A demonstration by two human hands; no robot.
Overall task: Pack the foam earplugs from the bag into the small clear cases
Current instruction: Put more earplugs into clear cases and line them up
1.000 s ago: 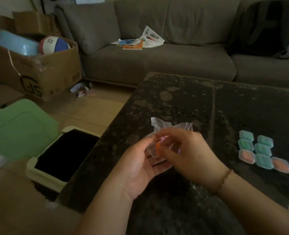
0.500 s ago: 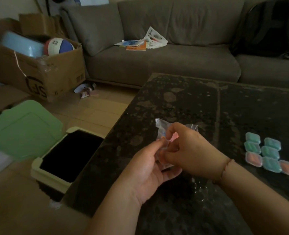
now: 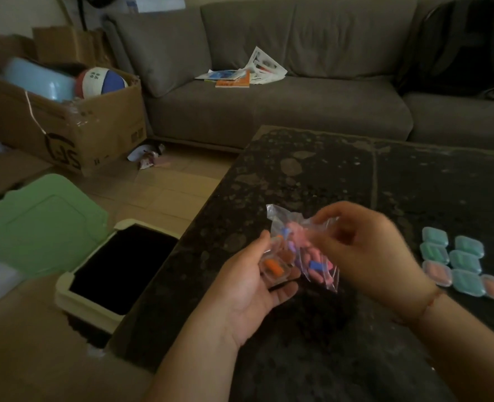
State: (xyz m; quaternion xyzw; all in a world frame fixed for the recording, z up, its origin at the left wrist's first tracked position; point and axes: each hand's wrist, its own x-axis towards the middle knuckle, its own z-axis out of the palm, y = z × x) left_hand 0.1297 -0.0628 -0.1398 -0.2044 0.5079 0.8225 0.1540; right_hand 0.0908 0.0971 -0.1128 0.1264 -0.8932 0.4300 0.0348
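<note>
We took the dark table (image 3: pixel 312 175) as our landmark. Left of its near corner, on the floor, stood a cream bin (image 3: pixel 89 306) with its green lid (image 3: pixel 37 224) swung open.

Over the table's near edge, our left hand (image 3: pixel 248 288) lay palm up, fingers loosely curled round a small clear case (image 3: pixel 274 266) with an orange earplug (image 3: pixel 271 266) inside; whether its lid was fully open we could not tell. Just right of it, touching or nearly so, hung the bag (image 3: pixel 306 250) of pink and blue earplugs, pinched near its top by the fingers of our right hand (image 3: pixel 367 250), which was blurred. Further right, on the table's surface, the filled cases (image 3: pixel 466 262) sat in two rows, mostly teal, a few orange.

To do this step well, we judged it best to keep the case level in the palm, work one plug up to the bag's mouth with the pinching fingers, and drop it straight in, squeezing the foam lightly so the lid could close.

Compared with half a second earlier, our hands had drawn apart: they had been bunched together over the bag, hiding the case, and now the case sat exposed in the left palm while the bag hung clear to its right.
</note>
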